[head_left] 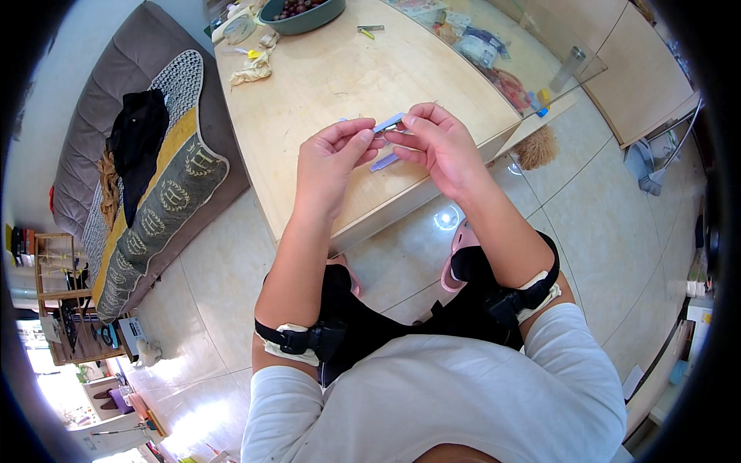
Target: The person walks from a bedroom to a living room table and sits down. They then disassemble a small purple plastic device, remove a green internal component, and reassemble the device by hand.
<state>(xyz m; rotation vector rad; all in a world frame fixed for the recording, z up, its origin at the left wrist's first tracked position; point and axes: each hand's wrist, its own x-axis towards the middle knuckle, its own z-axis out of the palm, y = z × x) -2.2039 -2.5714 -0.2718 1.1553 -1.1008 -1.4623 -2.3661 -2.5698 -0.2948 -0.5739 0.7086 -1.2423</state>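
Observation:
Above the near part of the pale wooden table (pixel 309 92), both my hands are raised close together. Between them is a small slim light-blue and silver tool (pixel 389 123), too small for me to tell its kind. My left hand (pixel 333 158) pinches its left end between thumb and fingers. At the other end, the thumb and forefinger of my right hand (pixel 444 148) close on the metal part, with the remaining fingers curled below. A purple strip-like piece (pixel 384 162) lies on the tabletop just beneath my hands.
A green bowl (pixel 302 17) of dark round fruit stands at the table's far edge. Near it are crumpled cream gloves or cloth (pixel 253 69) and a small silver-and-green tool (pixel 370 31). A glass-topped section (pixel 494 46) adjoins at right. Left stands a grey sofa (pixel 93 69).

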